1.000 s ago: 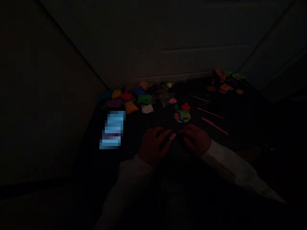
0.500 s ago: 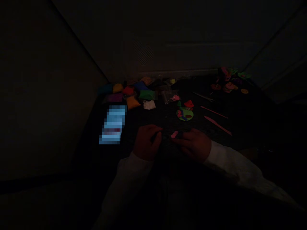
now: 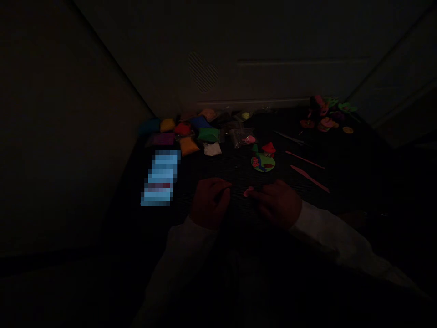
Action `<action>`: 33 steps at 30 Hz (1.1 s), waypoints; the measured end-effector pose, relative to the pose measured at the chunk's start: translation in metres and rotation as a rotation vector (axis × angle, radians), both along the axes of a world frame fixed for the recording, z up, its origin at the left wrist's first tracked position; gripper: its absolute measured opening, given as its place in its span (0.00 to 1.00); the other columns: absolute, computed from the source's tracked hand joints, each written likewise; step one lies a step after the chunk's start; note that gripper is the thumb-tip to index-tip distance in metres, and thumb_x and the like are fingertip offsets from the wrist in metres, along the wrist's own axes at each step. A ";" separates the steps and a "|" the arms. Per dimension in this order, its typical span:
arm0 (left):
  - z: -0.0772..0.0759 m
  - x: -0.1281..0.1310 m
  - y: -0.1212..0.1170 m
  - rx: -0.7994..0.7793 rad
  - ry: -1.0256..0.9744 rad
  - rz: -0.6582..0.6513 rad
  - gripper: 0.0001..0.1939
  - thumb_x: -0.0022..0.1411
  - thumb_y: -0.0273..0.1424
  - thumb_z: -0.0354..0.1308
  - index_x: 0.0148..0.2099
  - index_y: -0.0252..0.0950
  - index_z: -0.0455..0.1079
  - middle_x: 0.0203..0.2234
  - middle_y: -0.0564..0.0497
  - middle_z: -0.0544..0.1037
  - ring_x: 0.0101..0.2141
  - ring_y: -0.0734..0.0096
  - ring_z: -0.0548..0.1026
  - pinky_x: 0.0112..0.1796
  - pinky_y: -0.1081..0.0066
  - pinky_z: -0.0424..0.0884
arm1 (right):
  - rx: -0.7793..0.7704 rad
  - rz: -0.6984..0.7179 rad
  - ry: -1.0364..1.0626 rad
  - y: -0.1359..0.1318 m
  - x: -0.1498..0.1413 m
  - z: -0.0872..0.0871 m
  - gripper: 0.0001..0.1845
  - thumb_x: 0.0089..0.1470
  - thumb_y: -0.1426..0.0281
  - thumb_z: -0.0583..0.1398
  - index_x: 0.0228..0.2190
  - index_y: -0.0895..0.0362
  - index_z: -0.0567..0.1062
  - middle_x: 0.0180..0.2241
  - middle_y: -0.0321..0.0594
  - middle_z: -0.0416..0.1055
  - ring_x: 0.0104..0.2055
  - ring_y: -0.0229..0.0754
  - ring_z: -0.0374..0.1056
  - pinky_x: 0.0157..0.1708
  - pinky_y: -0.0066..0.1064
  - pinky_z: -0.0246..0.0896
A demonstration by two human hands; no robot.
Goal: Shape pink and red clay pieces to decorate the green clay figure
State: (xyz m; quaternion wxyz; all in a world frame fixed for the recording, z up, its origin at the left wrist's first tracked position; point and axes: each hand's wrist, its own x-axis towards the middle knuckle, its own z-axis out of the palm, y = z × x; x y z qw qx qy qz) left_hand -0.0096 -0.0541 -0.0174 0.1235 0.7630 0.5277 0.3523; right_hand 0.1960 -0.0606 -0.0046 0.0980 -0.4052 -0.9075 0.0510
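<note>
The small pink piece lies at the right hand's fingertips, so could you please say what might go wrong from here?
The right hand partly covers the pink piece, so pressure might squash it. The green disc lies just beyond that hand and could be knocked. In such dim light, small slips may go unnoticed.

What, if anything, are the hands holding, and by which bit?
The right hand touches the pink piece at its right side; whether it's held can't be told. Nothing shows in the left hand.
</note>
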 end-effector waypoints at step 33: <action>0.000 0.001 -0.001 -0.006 0.017 -0.011 0.09 0.53 0.29 0.51 0.37 0.36 0.69 0.33 0.49 0.71 0.38 0.68 0.67 0.41 0.64 0.64 | 0.048 0.078 -0.097 -0.001 -0.004 0.004 0.19 0.52 0.69 0.49 0.47 0.52 0.64 0.36 0.41 0.65 0.33 0.39 0.59 0.33 0.34 0.42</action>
